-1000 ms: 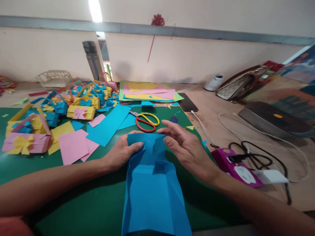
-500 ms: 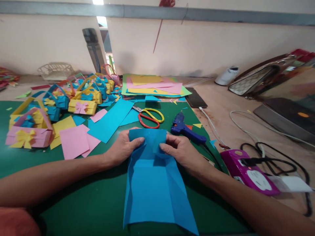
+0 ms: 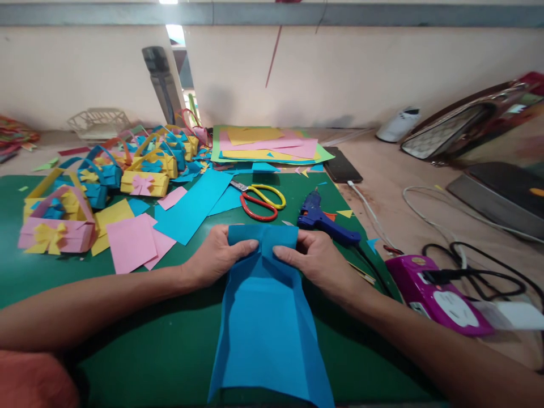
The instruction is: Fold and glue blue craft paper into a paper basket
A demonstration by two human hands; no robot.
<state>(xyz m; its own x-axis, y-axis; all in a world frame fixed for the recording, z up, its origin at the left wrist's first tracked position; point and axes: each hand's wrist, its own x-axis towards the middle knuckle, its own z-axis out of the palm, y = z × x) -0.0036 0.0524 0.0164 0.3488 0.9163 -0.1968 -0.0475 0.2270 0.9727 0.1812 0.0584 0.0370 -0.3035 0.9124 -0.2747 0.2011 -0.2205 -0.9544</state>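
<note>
A creased sheet of blue paper point(image 3: 267, 328) hangs from both hands over the green table top, its side edges bent up along fold lines. My left hand point(image 3: 216, 255) pinches the far end at its left, thumb on top and fingers behind. At the right of the same end, my right hand point(image 3: 318, 258) grips the paper with its thumb pressed on the near face. The two thumbs lie close together, and the paper between them is bent at a crease. Just beyond the hands lie scissors point(image 3: 260, 202) with red and yellow handles.
A blue glue gun point(image 3: 325, 220) rests to the right, near a purple power strip point(image 3: 440, 294) with cables. Small paper baskets point(image 3: 59, 229) and pink paper squares point(image 3: 131, 243) are on the left. Stacked coloured sheets point(image 3: 272, 144) and a phone point(image 3: 342, 164) lie farther back.
Both thumbs have come closer together on the blue paper, and its far end is now pressed into a sharper crease between them. The view has shifted slightly.
</note>
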